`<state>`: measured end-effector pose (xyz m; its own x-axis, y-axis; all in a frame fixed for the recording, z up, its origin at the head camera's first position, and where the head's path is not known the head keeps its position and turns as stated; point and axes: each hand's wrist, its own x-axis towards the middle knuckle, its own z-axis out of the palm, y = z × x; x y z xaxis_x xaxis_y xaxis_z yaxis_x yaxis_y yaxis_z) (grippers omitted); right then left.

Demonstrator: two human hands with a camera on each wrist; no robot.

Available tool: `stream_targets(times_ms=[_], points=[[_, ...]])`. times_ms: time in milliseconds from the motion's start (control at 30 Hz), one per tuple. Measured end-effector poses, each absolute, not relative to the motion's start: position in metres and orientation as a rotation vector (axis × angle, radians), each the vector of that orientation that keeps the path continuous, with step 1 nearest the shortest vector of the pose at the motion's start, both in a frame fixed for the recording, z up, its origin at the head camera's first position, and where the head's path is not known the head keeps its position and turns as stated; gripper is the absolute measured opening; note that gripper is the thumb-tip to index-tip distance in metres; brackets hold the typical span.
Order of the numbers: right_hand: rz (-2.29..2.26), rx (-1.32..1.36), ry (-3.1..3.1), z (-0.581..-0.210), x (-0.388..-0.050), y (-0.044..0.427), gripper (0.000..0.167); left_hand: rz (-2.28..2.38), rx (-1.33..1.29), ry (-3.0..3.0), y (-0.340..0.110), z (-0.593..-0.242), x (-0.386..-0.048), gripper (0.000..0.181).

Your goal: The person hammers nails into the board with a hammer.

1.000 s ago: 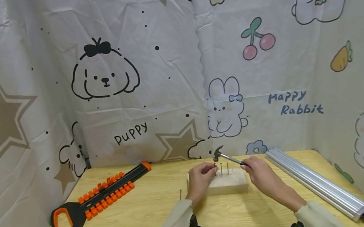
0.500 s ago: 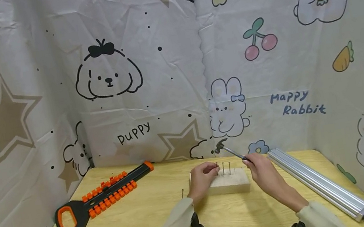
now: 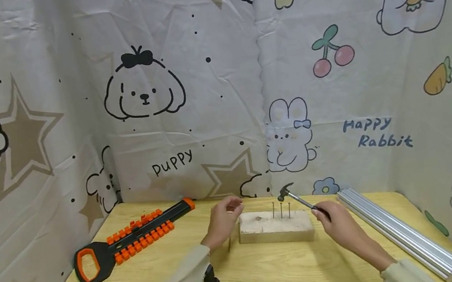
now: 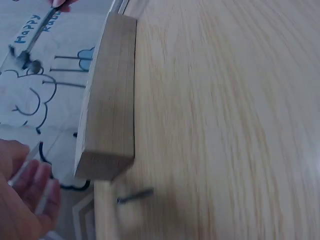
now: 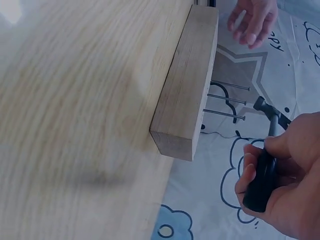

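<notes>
Behind a wood-grain table (image 3: 276, 277), cartoon-printed cloth (image 3: 212, 113). On the table, a pale wooden block (image 3: 275, 236) bearing three upright nails (image 5: 226, 98). Above these, apart, grips a dark-handled hammer (image 3: 301, 200) in the right hand (image 3: 342, 224). Holds nothing in the left hand (image 3: 221, 219), fingers loosely bent, near the block's left end. Close by, a fourth nail (image 4: 135, 196).

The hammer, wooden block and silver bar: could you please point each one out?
Hammer (image 5: 263, 180), right wrist view: its black handle.
Wooden block (image 3: 277, 235), head view: its front face.
Silver bar (image 3: 403, 234), head view: its upper surface.
</notes>
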<state>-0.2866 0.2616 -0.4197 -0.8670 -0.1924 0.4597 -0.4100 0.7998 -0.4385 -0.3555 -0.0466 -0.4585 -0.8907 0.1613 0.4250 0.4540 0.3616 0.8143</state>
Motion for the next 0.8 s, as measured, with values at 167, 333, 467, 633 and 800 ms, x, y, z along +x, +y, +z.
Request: stream_targets(times_ms=[167,333,467,633,800], points=[[0.910,0.371,-2.694,-0.421,-0.282,0.268,0.015,-1.406,-0.394,-2.563,-0.074,-0.458,-0.348,0.019],[0.959,0.296,-2.746,-0.421,-0.280,0.273,0.016,-1.323,-0.312,-2.768,-0.088,-0.459,-0.339,0.037],[0.969,0.281,-2.750,-0.423,-0.280,0.276,0.016,-1.260,-0.247,-2.867,-0.089,-0.458,-0.336,0.042],[0.986,0.273,-2.725,-0.426,-0.276,0.278,0.014,-1.212,-0.284,-2.912,-0.084,-0.463,-0.339,0.031],[0.993,0.273,-2.705,-0.429,-0.276,0.278,0.014,-1.197,-0.400,-2.909,-0.079,-0.469,-0.339,0.062]])
